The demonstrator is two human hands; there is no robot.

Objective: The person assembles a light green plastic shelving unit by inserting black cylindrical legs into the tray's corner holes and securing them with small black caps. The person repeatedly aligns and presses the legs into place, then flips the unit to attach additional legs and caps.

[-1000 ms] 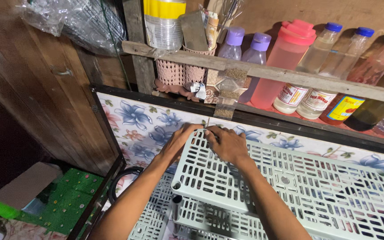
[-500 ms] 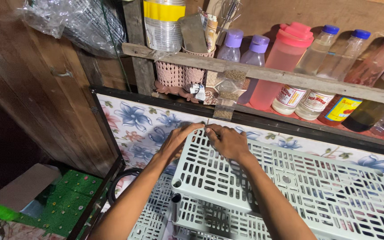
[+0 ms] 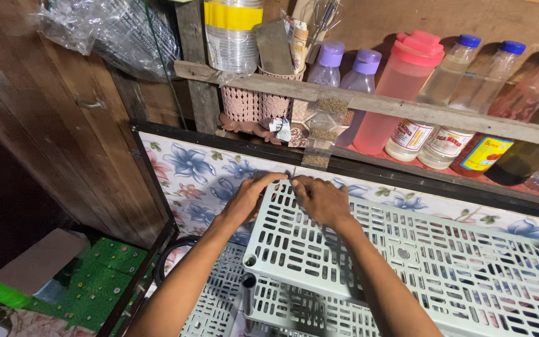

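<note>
Both hands meet at the back left corner of the top tier of a pale green slotted plastic rack [image 3: 407, 256]. The left hand [image 3: 247, 200] has its fingers [image 3: 268, 181] curled down over the corner's edge, gripping it, seemingly to keep that corner from shifting. The right hand [image 3: 322, 201] rests on the tier just beside the left fingers, its fingertips [image 3: 297, 185] drawn together in a pinch at the same edge; whatever small thing they nip, if anything, is too small to tell. A thin strand seems to rise from just above the pinching fingers towards the shelf, though it is too fine to be sure of. Below the fingers a second tier [image 3: 294, 309] of the rack shows, joined by a dark tube post [image 3: 248, 293] at the near left corner. Behind the fingers stands a floral patterned panel [image 3: 201, 171] in a dark frame. Above them a rough wooden shelf [image 3: 407, 109] carries a pink lattice basket [image 3: 244, 103], two purple-capped bottles [image 3: 329, 65], a pink jug with a red lid [image 3: 400, 93] and several clear blue-capped bottles [image 3: 447, 72]. Far to the left of the fingers, low down, lies a green board [image 3: 95, 284] on the floor.
</note>
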